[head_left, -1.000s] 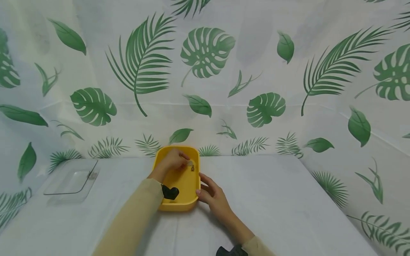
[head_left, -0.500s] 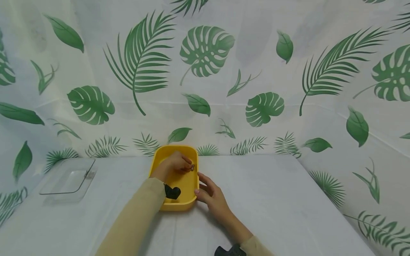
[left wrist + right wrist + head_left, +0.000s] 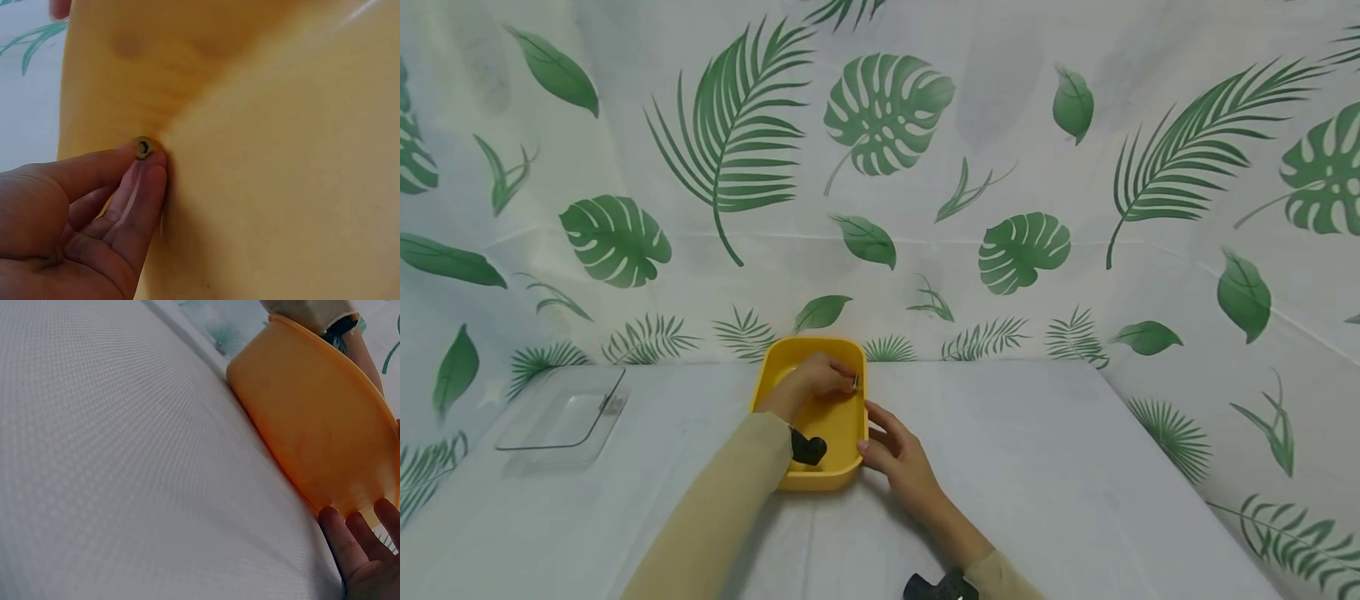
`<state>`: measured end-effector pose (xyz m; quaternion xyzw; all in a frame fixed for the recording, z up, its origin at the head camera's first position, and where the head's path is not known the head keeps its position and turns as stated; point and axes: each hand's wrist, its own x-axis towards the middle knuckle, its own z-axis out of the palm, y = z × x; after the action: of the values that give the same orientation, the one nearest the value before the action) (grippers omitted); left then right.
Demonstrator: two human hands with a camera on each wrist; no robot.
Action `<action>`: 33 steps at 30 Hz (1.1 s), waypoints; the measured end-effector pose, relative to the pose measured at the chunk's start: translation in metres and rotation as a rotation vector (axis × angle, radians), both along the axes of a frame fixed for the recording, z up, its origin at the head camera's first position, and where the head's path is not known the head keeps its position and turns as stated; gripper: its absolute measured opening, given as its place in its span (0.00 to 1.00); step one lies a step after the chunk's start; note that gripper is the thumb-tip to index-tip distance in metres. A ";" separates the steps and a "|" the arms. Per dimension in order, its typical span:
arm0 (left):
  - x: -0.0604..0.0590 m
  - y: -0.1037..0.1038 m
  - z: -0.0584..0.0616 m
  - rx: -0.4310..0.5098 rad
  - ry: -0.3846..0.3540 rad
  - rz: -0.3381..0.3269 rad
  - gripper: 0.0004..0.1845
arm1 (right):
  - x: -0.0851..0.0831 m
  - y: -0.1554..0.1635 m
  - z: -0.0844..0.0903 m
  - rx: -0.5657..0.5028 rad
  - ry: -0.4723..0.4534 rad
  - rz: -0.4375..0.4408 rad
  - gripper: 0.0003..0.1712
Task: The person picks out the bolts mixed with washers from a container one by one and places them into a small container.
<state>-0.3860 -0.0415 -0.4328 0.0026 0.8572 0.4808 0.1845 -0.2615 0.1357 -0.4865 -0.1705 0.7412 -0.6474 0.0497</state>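
Observation:
My left hand (image 3: pixel 817 379) reaches into a yellow tub (image 3: pixel 820 482), near its right wall. Its thumb and fingertips pinch a small brass-coloured metal piece (image 3: pixel 144 148) with a hollow round end; the rest of the piece is hidden by the fingers. In the left wrist view the pinched piece is right at the bend between wall and floor. My right hand (image 3: pixel 904 462) is outside the tub on the right. Its spread fingertips (image 3: pixel 329 515) touch the tub's outer wall, low by the tablecloth.
A clear container (image 3: pixel 561 417), with a clear lid or pane slanting over it, stands at the left of the white-covered table (image 3: pixel 1037 483). A leaf-printed cloth (image 3: pixel 880 250) hangs directly behind the table. Black straps (image 3: pixel 808 450) are on both wrists.
A second ago the metal piece lay partly exposed at the left fingertips on the tub floor. The fingers have closed round it and shifted slightly right toward the wall. The right hand stays put.

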 end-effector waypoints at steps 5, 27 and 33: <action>0.004 0.001 0.002 0.012 0.033 0.005 0.15 | -0.001 0.000 -0.001 0.004 0.017 0.004 0.35; 0.000 0.006 0.004 0.109 0.023 0.090 0.12 | -0.002 0.003 -0.001 -0.002 0.007 0.012 0.35; -0.006 -0.002 0.011 -0.013 0.082 -0.022 0.14 | -0.001 0.003 -0.002 -0.022 0.004 0.030 0.35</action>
<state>-0.3924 -0.0431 -0.4221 0.0305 0.8671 0.4726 0.1544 -0.2625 0.1391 -0.4887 -0.1835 0.7314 -0.6544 0.0557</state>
